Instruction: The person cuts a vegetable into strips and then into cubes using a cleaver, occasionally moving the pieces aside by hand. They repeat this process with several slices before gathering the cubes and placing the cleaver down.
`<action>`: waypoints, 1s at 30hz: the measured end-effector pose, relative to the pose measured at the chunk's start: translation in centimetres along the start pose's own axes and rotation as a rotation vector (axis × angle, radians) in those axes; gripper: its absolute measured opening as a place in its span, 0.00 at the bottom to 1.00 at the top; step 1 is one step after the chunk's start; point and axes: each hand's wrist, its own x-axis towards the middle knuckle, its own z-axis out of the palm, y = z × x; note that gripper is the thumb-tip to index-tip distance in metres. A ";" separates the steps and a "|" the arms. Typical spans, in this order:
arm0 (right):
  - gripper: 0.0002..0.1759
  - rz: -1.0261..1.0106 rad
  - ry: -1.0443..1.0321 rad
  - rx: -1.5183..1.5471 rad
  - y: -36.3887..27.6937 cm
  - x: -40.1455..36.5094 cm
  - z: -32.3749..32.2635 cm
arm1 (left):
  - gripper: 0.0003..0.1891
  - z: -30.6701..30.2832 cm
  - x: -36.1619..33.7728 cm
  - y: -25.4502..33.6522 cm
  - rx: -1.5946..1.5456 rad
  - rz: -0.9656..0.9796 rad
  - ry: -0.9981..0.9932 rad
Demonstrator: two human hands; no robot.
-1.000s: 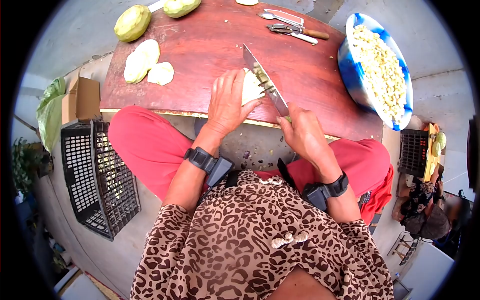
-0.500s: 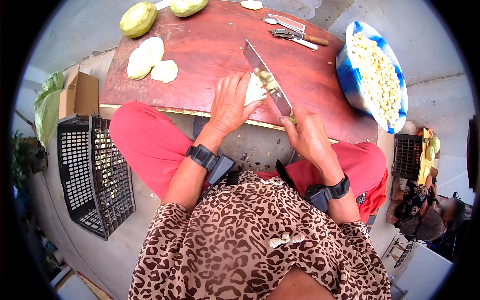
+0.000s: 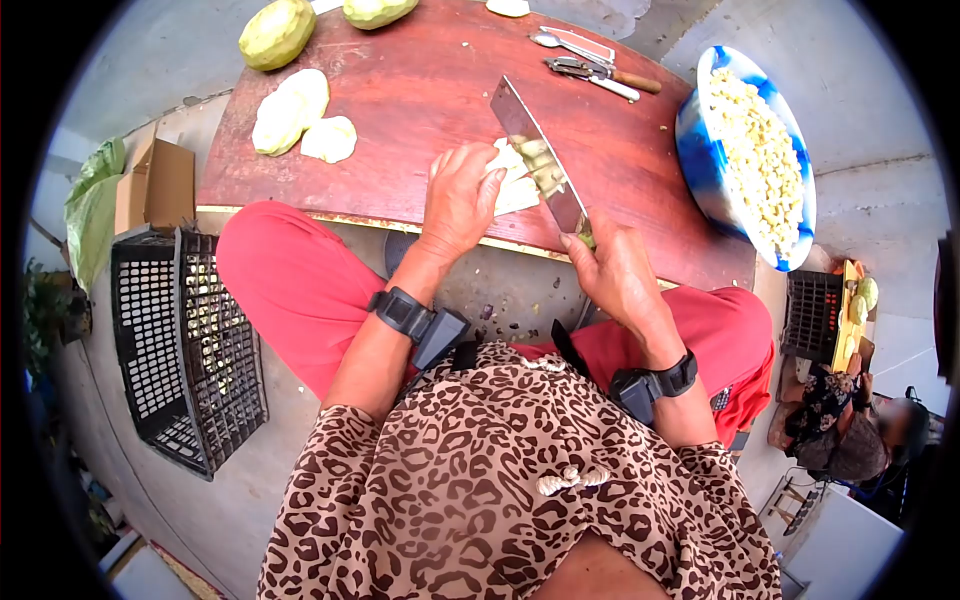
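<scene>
My right hand is closed around the handle of a broad-bladed cleaver, held over the near part of the red table. Pale pieces show against the lower blade, stuck to it or reflected in it. Just left of the blade lie cut pieces of a peeled pale vegetable. My left hand holds them at their left side, fingers bent and thumb toward the blade. Several pale slices rest farther left on the table.
Two peeled yellow-green vegetables sit at the far left edge. Peelers and a spoon lie at the back right. A blue-and-white basin holds diced pieces. A black crate stands left; another person sits at right.
My left fingers have drawn together and bent more. The cut pieces under them now lie flatter and more spread. The cleaver stays nearly in place, with more pale shapes showing on its blade.
</scene>
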 end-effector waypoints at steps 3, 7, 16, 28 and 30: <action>0.13 0.006 0.004 0.008 0.0 0.0 -0.1 | 0.09 0.0 0.5 0.0 -0.049 -0.087 0.015; 0.13 0.010 0.020 0.029 -0.1 0.0 -0.1 | 0.07 0.1 0.9 0.0 -0.083 -0.163 0.054; 0.12 0.018 0.038 -0.025 0.3 -0.2 0.2 | 0.10 -0.1 1.4 -1.0 0.044 -0.066 -0.023; 0.13 0.085 -0.076 -0.061 0.0 0.1 0.2 | 0.55 -1.7 0.1 1.6 0.306 0.017 -0.325; 0.13 0.057 -0.079 -0.070 0.0 -0.1 0.4 | 0.56 -1.6 0.0 1.1 0.309 -0.003 -0.326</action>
